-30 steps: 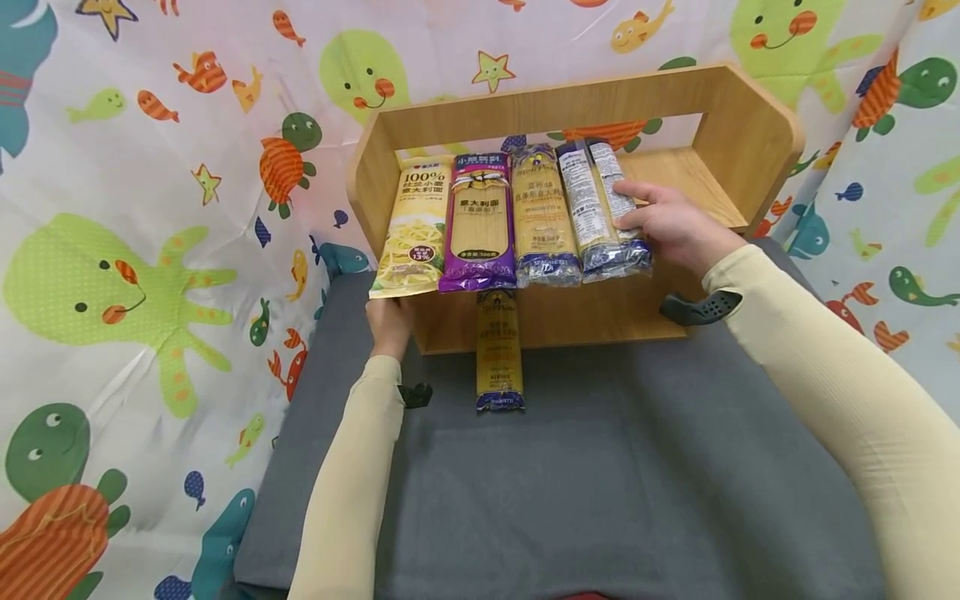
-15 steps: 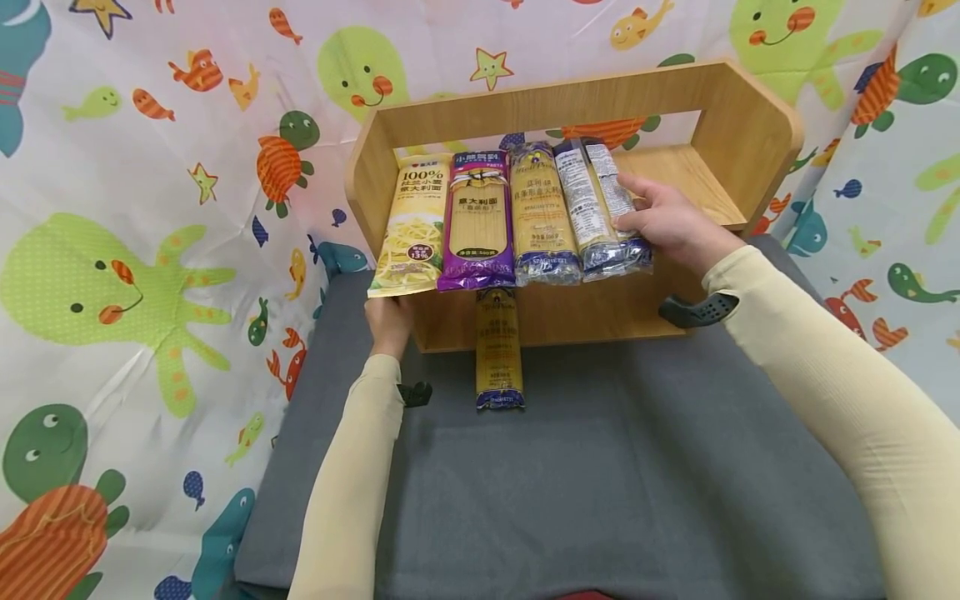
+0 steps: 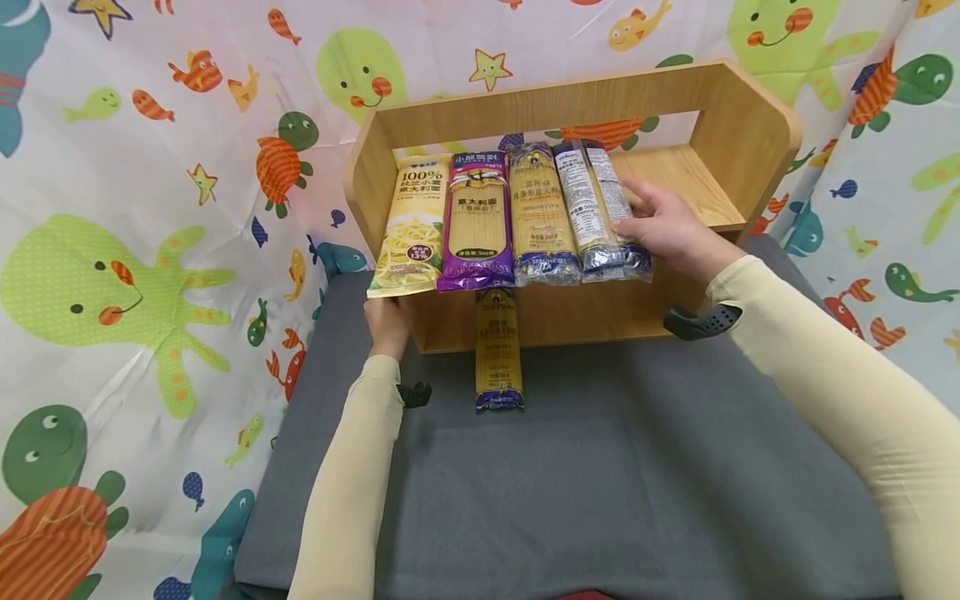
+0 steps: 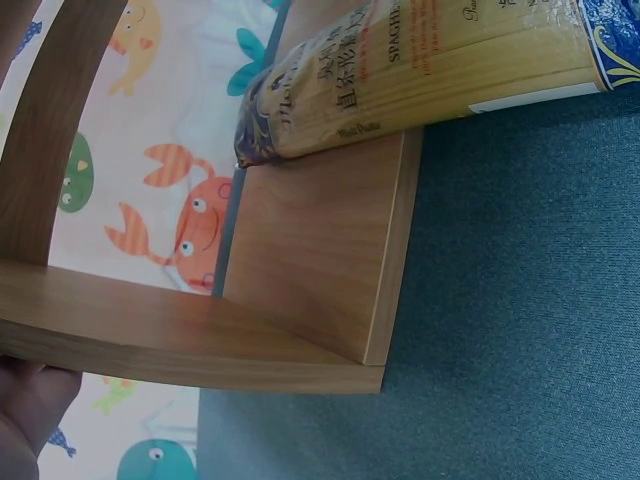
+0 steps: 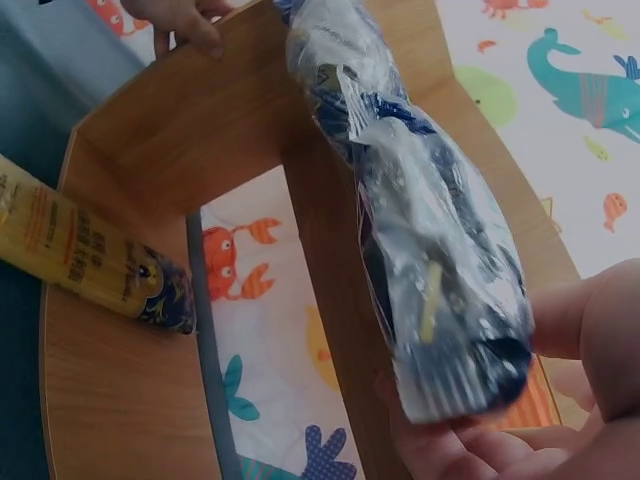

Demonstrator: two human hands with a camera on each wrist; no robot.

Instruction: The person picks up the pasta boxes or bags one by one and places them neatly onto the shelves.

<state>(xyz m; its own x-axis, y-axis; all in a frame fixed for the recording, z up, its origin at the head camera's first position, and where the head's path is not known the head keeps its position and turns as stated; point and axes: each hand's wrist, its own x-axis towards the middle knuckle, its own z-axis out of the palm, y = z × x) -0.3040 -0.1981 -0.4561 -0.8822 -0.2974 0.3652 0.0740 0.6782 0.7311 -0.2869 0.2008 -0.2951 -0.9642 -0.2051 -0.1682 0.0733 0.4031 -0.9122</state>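
A row of pasta packets lies on the upper board of a wooden shelf [image 3: 600, 93]: a yellow noodle packet [image 3: 411, 225], a purple spaghetti packet [image 3: 477, 221], a gold spaghetti packet [image 3: 543, 212] and, rightmost, a blue and clear spaghetti packet [image 3: 592, 200], its printed back up. My right hand [image 3: 671, 227] is at this last packet's right side, thumb touching it, fingers loosely extended. My left hand [image 3: 388, 323] holds the shelf's left side panel, partly hidden under the yellow packet. Its fingers [image 4: 40, 395] show at the panel's edge in the left wrist view.
Another gold spaghetti packet [image 3: 499, 358] lies on the lower board, its front end jutting over the grey table cover [image 3: 525, 500]. Bare upper board [image 3: 675, 179] shows right of the row. A patterned cloth [image 3: 150, 208] hangs behind and beside the shelf.
My right hand has shifted slightly right, its fingers coming off the top of the rightmost packet toward its side. The packets stay in place, and my left hand keeps its hold.
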